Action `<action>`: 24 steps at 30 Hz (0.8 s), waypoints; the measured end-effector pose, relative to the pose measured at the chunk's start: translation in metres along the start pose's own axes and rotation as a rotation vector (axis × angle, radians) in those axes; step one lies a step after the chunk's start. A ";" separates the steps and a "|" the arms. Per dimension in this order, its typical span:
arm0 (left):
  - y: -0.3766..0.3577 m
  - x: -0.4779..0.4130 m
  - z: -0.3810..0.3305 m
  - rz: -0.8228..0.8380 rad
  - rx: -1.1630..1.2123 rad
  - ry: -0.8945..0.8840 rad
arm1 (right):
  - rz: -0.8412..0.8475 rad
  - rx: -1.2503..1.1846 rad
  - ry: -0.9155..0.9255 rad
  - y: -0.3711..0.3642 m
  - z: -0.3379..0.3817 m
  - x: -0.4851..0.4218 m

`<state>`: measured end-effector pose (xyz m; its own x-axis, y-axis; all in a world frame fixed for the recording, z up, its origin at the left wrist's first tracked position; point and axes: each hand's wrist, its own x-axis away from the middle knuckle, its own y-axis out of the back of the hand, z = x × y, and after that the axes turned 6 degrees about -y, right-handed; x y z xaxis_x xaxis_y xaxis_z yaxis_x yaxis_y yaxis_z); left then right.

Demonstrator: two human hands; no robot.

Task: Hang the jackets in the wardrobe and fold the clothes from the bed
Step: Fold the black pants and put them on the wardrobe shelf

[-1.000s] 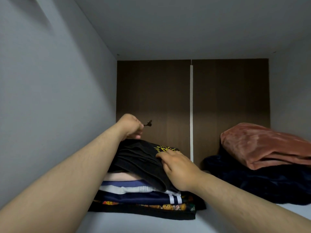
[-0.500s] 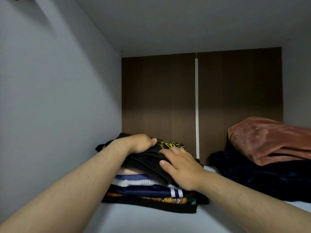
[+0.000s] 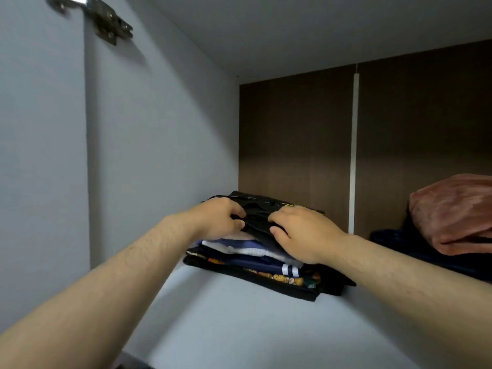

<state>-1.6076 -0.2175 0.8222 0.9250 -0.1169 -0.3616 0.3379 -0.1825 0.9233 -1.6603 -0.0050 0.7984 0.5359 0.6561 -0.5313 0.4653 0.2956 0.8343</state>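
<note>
My left hand (image 3: 221, 218), a second ago lifted clear above the pile (image 3: 255, 262) and pinching a small dark tip, has dropped onto the black garment (image 3: 257, 209) at mid-frame and grips its front fold, fingertips nearly meeting my right hand (image 3: 300, 235), which has curled round the same fold.

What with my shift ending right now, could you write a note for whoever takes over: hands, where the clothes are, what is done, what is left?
Left hand: grips the black garment.
Right hand: grips the same garment.
The garment lies on top of the folded stack, on the wardrobe shelf near the left wall.
Done: several clothes are folded and stacked.
Left: settle the black garment. The jackets and bed are out of view, so the rest is unknown.
</note>
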 end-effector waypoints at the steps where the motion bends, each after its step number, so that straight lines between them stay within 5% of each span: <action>1: 0.003 0.017 0.001 -0.002 -0.013 0.041 | -0.009 -0.001 0.082 0.004 0.007 0.001; 7: 0.030 0.143 0.009 -0.009 -0.179 0.282 | -0.094 -0.057 0.458 0.025 0.091 -0.003; 14: 0.072 0.312 -0.005 -0.080 -0.271 0.523 | -0.048 -0.144 0.723 0.034 0.229 0.016; 24: 0.111 0.554 -0.061 -0.067 -0.461 0.787 | -0.197 -0.371 1.045 0.083 0.397 0.082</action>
<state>-1.0471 -0.2431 0.7325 0.6953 0.6101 -0.3800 0.2745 0.2631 0.9249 -1.2982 -0.2024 0.7660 -0.4576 0.7833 -0.4208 0.1446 0.5325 0.8340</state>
